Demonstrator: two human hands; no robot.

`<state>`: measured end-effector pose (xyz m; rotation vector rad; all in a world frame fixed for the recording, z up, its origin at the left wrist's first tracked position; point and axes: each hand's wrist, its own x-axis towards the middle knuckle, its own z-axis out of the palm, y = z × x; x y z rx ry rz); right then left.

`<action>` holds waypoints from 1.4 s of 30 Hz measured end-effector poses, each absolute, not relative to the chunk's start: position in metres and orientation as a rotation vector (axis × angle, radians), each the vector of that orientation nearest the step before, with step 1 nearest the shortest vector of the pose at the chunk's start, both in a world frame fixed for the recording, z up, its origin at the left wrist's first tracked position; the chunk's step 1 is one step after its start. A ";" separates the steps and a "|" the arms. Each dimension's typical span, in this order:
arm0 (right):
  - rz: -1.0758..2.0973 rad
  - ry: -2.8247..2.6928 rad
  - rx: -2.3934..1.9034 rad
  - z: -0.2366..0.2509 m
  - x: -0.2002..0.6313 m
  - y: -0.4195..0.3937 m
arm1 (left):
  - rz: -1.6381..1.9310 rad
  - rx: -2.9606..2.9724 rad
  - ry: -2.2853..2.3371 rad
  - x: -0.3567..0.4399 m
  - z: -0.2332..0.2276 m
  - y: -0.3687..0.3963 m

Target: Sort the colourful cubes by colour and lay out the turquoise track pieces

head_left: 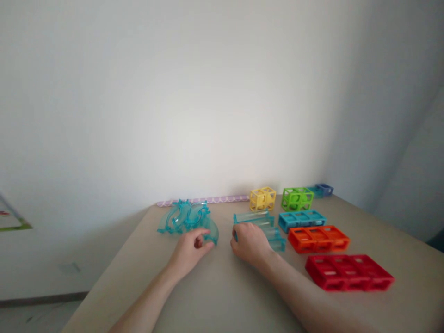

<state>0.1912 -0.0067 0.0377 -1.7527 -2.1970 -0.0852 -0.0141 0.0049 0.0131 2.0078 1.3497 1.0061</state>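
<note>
Pinching a curved teal track piece (pixel 211 235) with left hand (pixel 190 252); right hand (pixel 250 244) curled, covering straight clear track pieces (pixel 258 219), grip unclear.

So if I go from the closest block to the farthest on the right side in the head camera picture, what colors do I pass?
red block → orange block → light blue block → green block → dark blue block

Near tabletop (pixel 222 296) bare btwn arms; curved tracks (pixel 183 217) left, block frames (pixel 348 272) right crowd far side.
</note>
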 end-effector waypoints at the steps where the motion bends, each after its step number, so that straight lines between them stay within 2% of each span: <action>1: -0.092 -2.198 -1.746 0.040 0.192 -0.007 | 1.047 2.002 1.396 -0.016 0.013 0.006; 4: -0.125 -2.212 -1.678 0.049 0.192 -0.011 | 1.218 1.937 1.516 -0.020 0.014 0.011; 9: -0.059 -2.362 -1.213 0.056 0.170 -0.033 | 1.603 1.815 1.765 -0.036 0.011 0.023; 12: 0.009 -2.422 -1.247 0.046 0.152 -0.043 | 1.689 1.727 2.003 -0.048 0.009 0.030; 18: 0.040 -2.471 -1.345 0.037 0.141 -0.044 | 1.724 1.545 2.366 -0.061 0.009 0.044; 27: 0.043 -2.542 -1.175 0.037 0.145 -0.037 | 1.434 1.797 2.188 -0.049 0.003 0.043; 35: 0.059 -2.530 -1.141 0.029 0.146 -0.039 | 1.652 1.643 2.184 -0.064 -0.001 0.058; 42: 0.048 -2.536 -1.152 0.038 0.144 -0.042 | 1.565 1.513 2.266 -0.077 -0.001 0.058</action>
